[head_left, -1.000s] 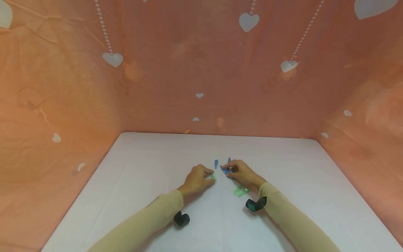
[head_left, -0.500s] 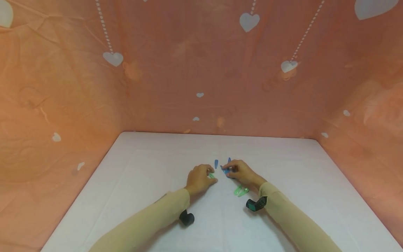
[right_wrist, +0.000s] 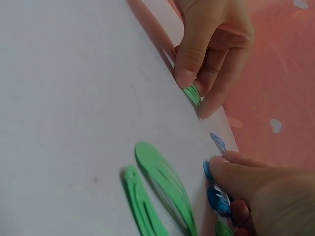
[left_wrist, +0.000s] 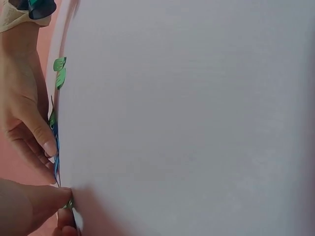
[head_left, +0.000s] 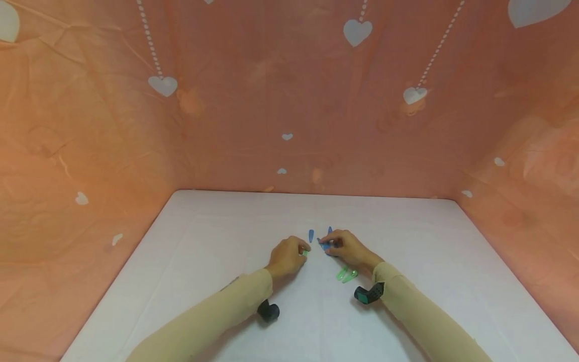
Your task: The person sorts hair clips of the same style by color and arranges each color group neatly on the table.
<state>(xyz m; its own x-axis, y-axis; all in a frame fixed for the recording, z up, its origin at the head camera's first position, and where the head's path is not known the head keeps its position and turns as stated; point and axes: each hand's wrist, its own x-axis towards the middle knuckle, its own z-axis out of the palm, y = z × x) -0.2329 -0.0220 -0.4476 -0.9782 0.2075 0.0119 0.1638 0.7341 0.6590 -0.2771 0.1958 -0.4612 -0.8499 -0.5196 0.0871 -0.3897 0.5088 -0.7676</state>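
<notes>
While left hand (head_left: 286, 257) pinches clip (right_wrist: 192, 96), right hand (head_left: 349, 247) arched

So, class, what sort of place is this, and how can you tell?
Probably a makeshift recording booth: orange heart-patterned sheeting rises around three sides of a white table, and black cameras sit at the person's wrists.

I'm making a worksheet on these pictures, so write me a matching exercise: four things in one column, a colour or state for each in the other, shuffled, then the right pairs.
Things:
1. Left hand
2. Right hand
3. Backdrop
4. Table

Colours or states:
A. White
B. Orange-pink with pale hearts
C. Pinching a green clip
D. Fingers at blue clips

Right pairs: 1-C, 2-D, 3-B, 4-A.
</notes>
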